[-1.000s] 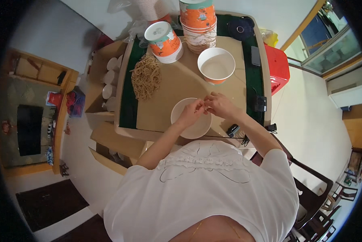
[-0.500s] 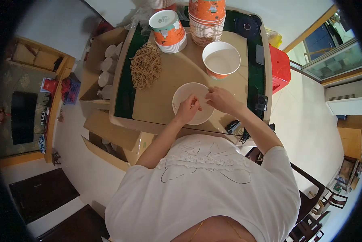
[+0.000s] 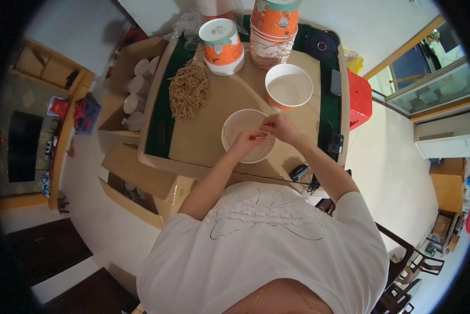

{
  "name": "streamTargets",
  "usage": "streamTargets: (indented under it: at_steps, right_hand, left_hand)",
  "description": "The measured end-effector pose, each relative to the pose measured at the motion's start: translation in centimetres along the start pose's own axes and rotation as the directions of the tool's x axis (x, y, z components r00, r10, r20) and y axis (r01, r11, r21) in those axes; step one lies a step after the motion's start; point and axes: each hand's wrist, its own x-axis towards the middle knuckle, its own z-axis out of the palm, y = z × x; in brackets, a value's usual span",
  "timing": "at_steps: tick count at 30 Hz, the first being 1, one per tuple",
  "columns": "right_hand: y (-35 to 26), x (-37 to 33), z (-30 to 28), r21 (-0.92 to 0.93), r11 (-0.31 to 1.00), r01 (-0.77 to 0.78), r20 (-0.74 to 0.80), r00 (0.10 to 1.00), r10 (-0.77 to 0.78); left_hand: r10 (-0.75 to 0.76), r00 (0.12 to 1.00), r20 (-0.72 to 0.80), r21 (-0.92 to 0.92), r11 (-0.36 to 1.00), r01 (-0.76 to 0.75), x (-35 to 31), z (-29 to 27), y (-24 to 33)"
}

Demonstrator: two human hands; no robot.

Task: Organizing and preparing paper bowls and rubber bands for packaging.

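Observation:
A white round paper bowl [image 3: 237,122] stands near the front of the table, its opening facing up. Over its right side my left hand [image 3: 247,144] and my right hand [image 3: 279,128] meet, both with fingers pinched together. Whatever lies between the fingertips is too small to make out. Just beyond my right hand is an orange paper tub [image 3: 289,86] with a white inside, also opening upward. To the left lies a tangled heap of thin brown strands [image 3: 189,90], possibly rubber bands.
Upside-down orange tubs [image 3: 222,46] and a taller tub stack [image 3: 273,31] stand at the back. A dark round object [image 3: 322,46], a phone-like slab [image 3: 335,82] and a black device with cable [image 3: 300,172] line the right side. Cartons [image 3: 132,86] of white cups flank the table; a red stool [image 3: 359,99] stands right.
My right hand has closed in on my left, so their fingertips now meet over the bowl. The left hand's fingers have turned more toward the right. The whole view has shifted slightly.

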Motion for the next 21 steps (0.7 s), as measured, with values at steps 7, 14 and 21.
streamTargets:
  at_steps: [7, 14, 21]
  right_hand:
    - [0.4, 0.0, 0.3, 0.194, 0.971, -0.143, -0.059, 0.986, 0.157]
    - [0.5, 0.6, 0.5, 0.228, 0.958, -0.175, -0.057, 0.98, 0.193]
    - [-1.7, 0.6, -0.6, 0.098, 0.985, -0.142, 0.013, 0.99, 0.141]
  left_hand:
    - [-0.388, 0.922, -0.004, -0.227, 0.898, 0.377, 0.9, 1.2, -0.2]
    - [-0.222, 0.971, -0.09, 0.143, 0.962, 0.233, 0.7, 0.6, -1.3]
    - [-0.145, 0.949, -0.279, 0.104, 0.978, 0.18, -0.4, -1.4, 4.4]
